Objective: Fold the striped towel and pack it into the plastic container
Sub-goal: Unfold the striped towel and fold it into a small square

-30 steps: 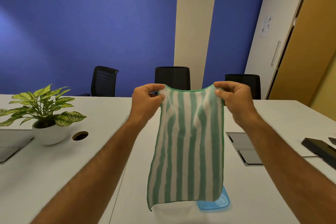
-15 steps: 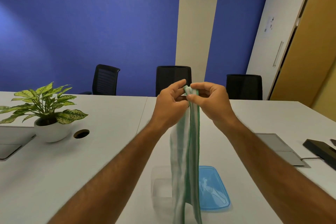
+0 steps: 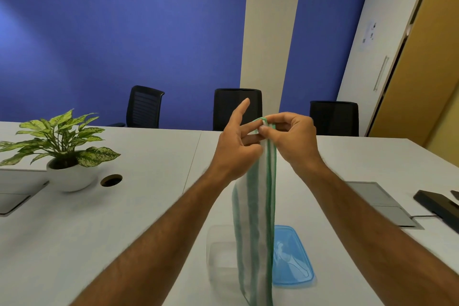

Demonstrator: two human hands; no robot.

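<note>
The green-and-white striped towel (image 3: 255,218) hangs in the air, folded in half lengthwise into a narrow strip. My right hand (image 3: 290,139) pinches its two top corners together. My left hand (image 3: 236,146) touches the same top edge, with its index finger lifted and its other fingers loosening around the cloth. Below the towel, the clear plastic container (image 3: 219,256) stands on the white table (image 3: 124,206), partly hidden behind the cloth. Its blue lid (image 3: 291,258) lies flat just to the right of it.
A potted plant in a white bowl (image 3: 67,151) stands at the left next to a round cable hole (image 3: 111,179). A laptop corner (image 3: 15,196) is at the far left. A grey floor box (image 3: 382,204) and a black device (image 3: 439,206) lie at the right. Several black chairs line the far side.
My hands came together, bringing the towel's two top corners into one pinch, so the spread towel became a narrow hanging strip. My left index finger has now lifted off.
</note>
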